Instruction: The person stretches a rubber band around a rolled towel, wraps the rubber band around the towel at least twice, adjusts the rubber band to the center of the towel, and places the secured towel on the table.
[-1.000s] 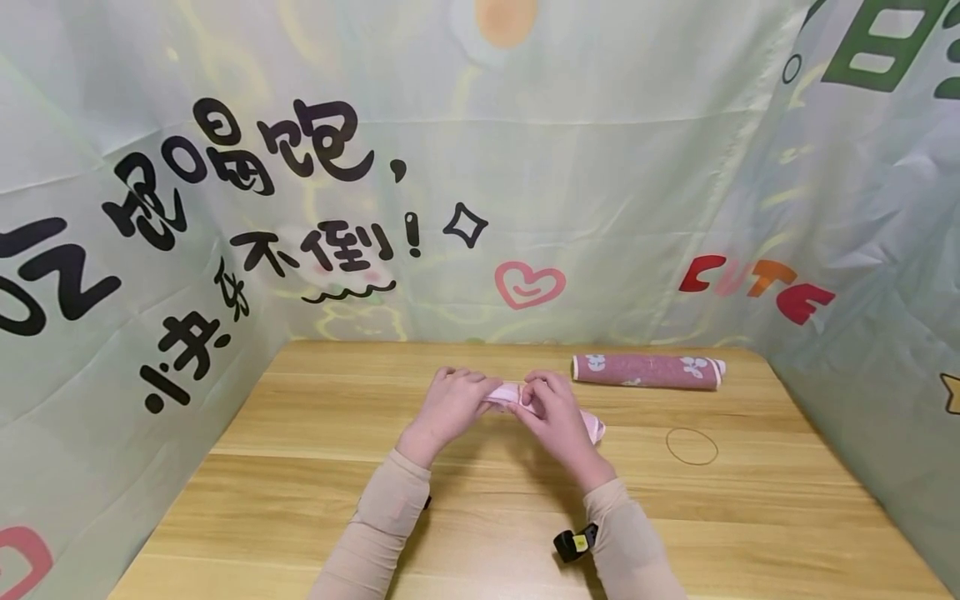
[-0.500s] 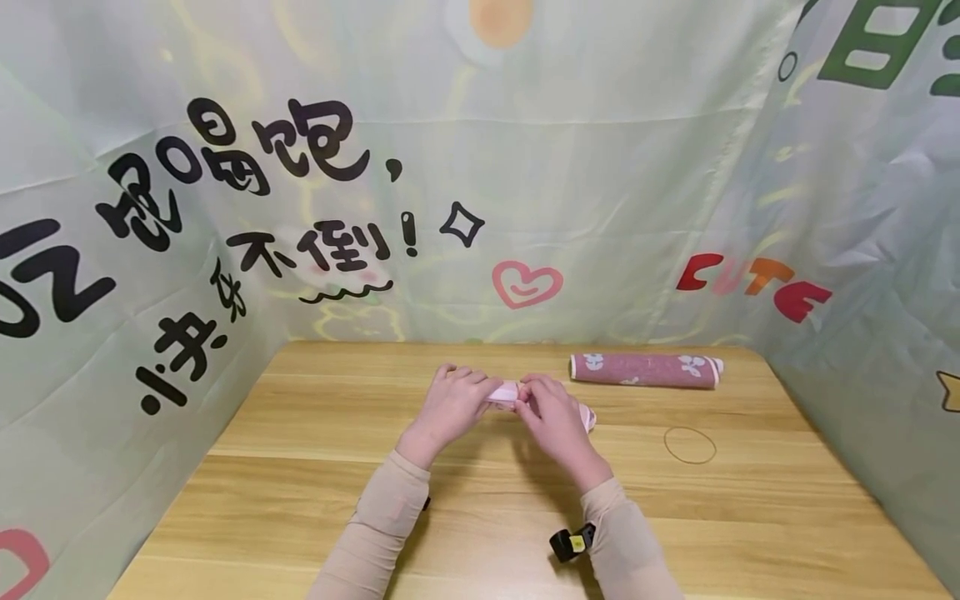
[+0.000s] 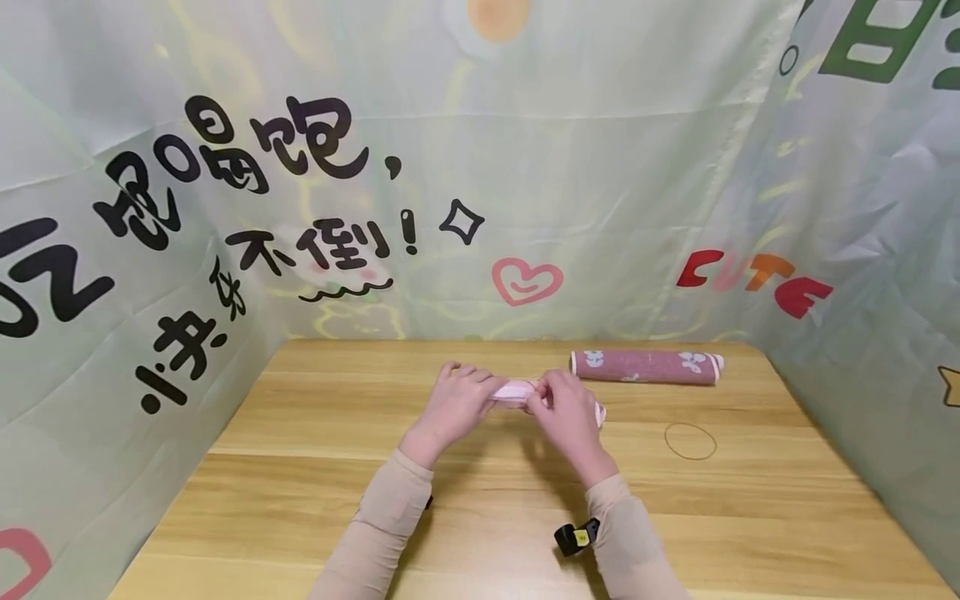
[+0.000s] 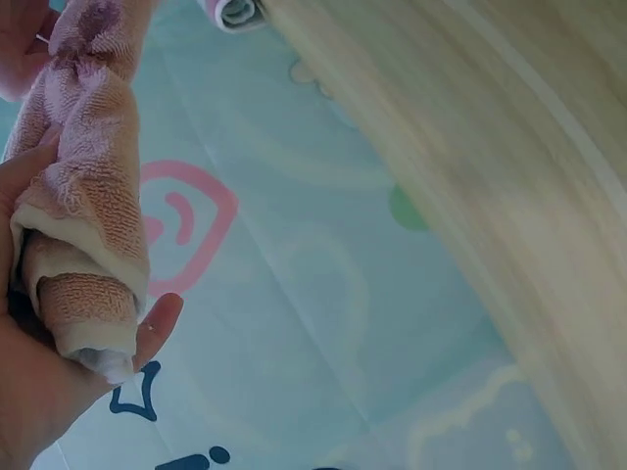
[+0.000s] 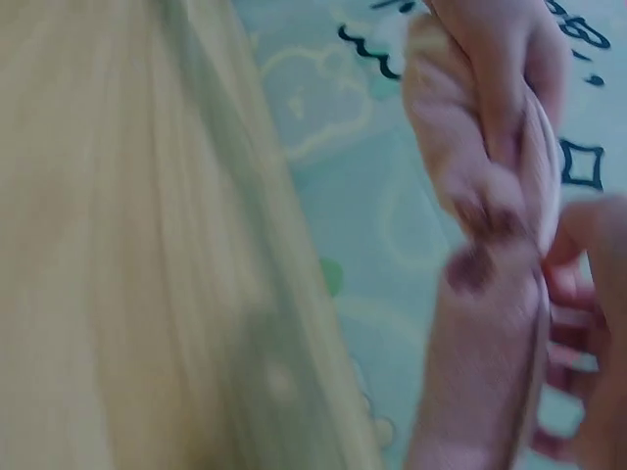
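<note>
Between both hands, raised above the table, is a rolled pink towel (image 3: 513, 393) with white trim. It is drawn in to a narrow waist partway along, clearest in the right wrist view on the towel (image 5: 485, 362). My left hand (image 3: 457, 402) grips one end; in the left wrist view the roll (image 4: 98, 186) lies across its palm, its layered end pointing out past the thumb side. My right hand (image 3: 567, 417) pinches at the waist with thumb and fingertips, and the far end of the roll sticks out behind it. Its fingers (image 5: 573, 284) partly hide that spot.
A darker mauve rolled towel (image 3: 645, 367) with pale flower shapes lies at the table's back right. In front of it is a thin loop like a rubber band (image 3: 716, 443). The wooden table (image 3: 315, 433) meets a printed cloth backdrop (image 3: 600, 183) behind and at both sides.
My right hand has shifted slightly right along the towel in the last half second, so more of the roll shows between the hands. The left hand keeps its grip.
</note>
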{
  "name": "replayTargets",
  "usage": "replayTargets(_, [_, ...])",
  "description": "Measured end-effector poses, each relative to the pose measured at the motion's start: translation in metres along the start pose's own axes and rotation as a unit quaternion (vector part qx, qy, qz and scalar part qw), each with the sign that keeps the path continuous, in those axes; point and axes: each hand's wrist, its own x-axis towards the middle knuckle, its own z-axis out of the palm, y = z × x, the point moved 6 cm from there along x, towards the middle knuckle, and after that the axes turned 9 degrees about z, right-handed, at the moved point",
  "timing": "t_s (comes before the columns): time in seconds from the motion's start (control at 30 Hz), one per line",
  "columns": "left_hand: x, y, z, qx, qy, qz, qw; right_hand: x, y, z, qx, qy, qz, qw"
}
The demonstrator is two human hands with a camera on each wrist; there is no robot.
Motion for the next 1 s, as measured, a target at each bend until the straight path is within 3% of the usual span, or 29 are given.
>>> replayTargets(0.1, [-0.002,-0.003,-0.001,-0.002,0.006,-0.001,1.0,0.0,-0.002,0.0,0.035,-0.042,-0.049,0.9973])
replayTargets(0.2, [-0.003,-0.005,0.0,-0.003,0.004,0.006,1.0,0.0,0.0,0.001,0.086,-0.089,-0.058,0.9906])
replayTargets(0.4, [-0.003,-0.007,-0.001,-0.02,0.027,0.027,0.9991,0.001,0.009,0.008,0.158,-0.175,-0.005,0.9718])
replayTargets(0.6, [-0.004,-0.008,-0.003,-0.015,0.042,0.043,0.9981,-0.001,0.02,0.018,0.137,-0.265,0.026,0.954])
replayTargets(0.77, [-0.004,-0.007,-0.002,-0.024,0.042,0.049,0.9976,0.0,0.025,0.014,0.118,-0.279,0.026,0.9527])
replayTargets(1.0, [-0.004,-0.005,-0.001,-0.031,0.031,0.047,0.9979,0.002,0.025,0.01,0.083,-0.258,0.016,0.9624])
